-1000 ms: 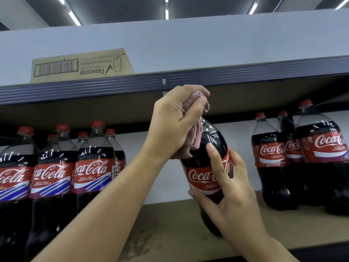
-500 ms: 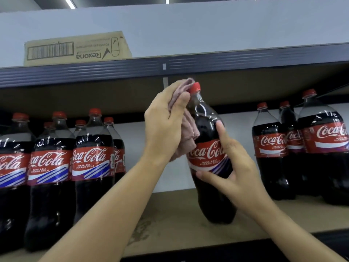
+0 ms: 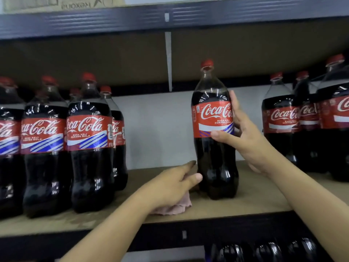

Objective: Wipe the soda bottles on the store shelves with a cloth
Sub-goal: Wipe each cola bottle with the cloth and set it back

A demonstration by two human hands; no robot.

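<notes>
Coca-Cola bottle (image 3: pixel 214 133), upright on the shelf board (image 3: pixel 255 197), is steadied at its label by the curled right hand (image 3: pixel 243 140) while the pink cloth (image 3: pixel 174 207) is pressed beside its base under the loosely extended left hand (image 3: pixel 170 186), presumably for low wiping.

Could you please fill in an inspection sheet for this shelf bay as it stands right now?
Surface: wooden shelf board, worn patch near its front left.
Job's things: centre bottle upright, standing apart; pink cloth on the board under the left hand; bottle groups at left and right.
Clutter: nothing seen.
Grippers: right hand holds the centre bottle at its label; left hand rests on the cloth, fingers extended toward the bottle's base.
Cables: nothing seen.
Surroundings: cardboard box on the shelf above; dark bottles below.
</notes>
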